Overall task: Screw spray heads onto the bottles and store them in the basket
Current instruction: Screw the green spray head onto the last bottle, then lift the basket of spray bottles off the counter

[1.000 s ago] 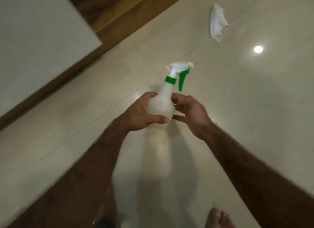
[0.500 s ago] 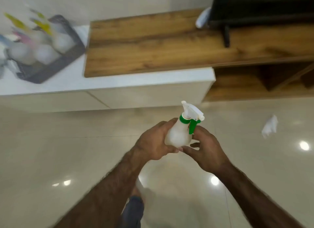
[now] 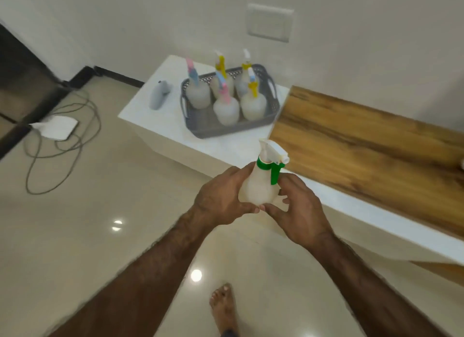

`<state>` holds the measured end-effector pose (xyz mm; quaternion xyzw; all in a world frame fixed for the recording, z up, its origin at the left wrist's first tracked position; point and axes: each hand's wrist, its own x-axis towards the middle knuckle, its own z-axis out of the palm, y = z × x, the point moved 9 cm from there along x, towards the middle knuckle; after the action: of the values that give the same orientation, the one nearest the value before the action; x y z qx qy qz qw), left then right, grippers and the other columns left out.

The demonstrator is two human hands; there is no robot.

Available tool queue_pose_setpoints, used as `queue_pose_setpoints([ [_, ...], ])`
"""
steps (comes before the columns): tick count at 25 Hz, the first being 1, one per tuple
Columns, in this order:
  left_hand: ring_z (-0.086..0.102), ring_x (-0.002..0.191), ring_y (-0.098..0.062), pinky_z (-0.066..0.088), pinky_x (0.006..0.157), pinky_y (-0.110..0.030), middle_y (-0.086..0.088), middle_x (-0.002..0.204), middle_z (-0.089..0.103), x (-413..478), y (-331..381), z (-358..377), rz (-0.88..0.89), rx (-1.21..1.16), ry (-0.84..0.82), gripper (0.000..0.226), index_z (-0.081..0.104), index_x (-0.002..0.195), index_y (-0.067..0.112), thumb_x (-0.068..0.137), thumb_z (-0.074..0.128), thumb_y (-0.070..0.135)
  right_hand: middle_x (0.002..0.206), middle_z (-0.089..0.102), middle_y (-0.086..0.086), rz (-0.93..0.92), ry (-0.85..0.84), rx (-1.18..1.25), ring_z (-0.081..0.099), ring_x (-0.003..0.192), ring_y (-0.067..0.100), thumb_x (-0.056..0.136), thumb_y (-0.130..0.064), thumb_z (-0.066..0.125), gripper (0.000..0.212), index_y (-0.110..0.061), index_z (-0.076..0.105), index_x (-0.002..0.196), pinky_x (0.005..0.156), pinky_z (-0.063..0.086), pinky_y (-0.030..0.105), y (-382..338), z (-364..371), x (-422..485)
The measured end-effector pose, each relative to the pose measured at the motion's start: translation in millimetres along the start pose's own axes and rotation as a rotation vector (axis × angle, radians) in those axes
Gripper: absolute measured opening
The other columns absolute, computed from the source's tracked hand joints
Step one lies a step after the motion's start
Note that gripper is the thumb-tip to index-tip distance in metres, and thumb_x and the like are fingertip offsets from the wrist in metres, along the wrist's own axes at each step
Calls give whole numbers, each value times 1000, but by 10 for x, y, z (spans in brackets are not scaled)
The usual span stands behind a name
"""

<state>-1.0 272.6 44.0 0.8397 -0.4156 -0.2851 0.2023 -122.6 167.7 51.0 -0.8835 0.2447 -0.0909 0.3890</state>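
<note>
Both hands hold a translucent white spray bottle (image 3: 258,188) upright in front of me. Its white spray head (image 3: 272,153) with a green collar and green trigger sits on the neck. My left hand (image 3: 221,198) wraps the bottle's left side and my right hand (image 3: 298,208) cups its right side and base. Farther off, a grey basket (image 3: 200,128) stands on a white counter (image 3: 160,125). It holds several bottles (image 3: 226,108) with pink, blue and yellow spray heads, all upright.
A grey bottle-like object (image 3: 158,98) lies on the counter left of the basket. A wooden top (image 3: 364,141) extends to the right. Cables (image 3: 62,141) and a white flat device (image 3: 56,128) lie on the tiled floor at left. My bare foot (image 3: 224,309) is below.
My view has swung from the floor up to the counter and the basket has come into full view ahead. The bottle stays held in both hands.
</note>
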Motion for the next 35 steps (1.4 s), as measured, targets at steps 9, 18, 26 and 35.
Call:
queue_pose_setpoints([
  [9, 61, 125, -27, 55, 103, -50, -1, 145, 58, 785, -1067, -1211, -121, -67, 132, 91, 42, 159, 27, 81, 89, 37, 124, 62, -1, -54, -36, -73, 60, 107, 20, 83, -26, 77, 62, -17, 53, 140, 88, 54, 38, -784, 664, 1667],
  [18, 58, 134, -27, 49, 109, -42, -4, 146, 62, 1739, -1716, -1635, -241, -166, 221, 58, 56, 149, 21, 95, 77, 23, 127, 60, 10, 7, -67, -62, 61, 112, 33, 91, -16, 67, 56, -15, 51, 145, 87, 54, 44, -685, 1244, 2916],
  [26, 73, 106, -37, 59, 93, -45, -10, 118, 80, 2156, -2037, -1709, -391, -71, 303, 41, 70, 136, 20, 95, 76, 24, 132, 63, 10, 126, -71, -98, 62, 118, 28, 98, -22, 59, 50, -15, 50, 147, 96, 55, 44, -393, 1648, 3370],
  [35, 66, 105, -30, 60, 84, -45, -8, 122, 65, 2292, -2272, -1588, -356, -86, 384, 44, 72, 133, 19, 90, 81, 25, 127, 67, 8, 125, 63, -70, 66, 111, 22, 95, -17, 65, 34, -11, 66, 128, 91, 59, 38, -384, 1566, 3317],
])
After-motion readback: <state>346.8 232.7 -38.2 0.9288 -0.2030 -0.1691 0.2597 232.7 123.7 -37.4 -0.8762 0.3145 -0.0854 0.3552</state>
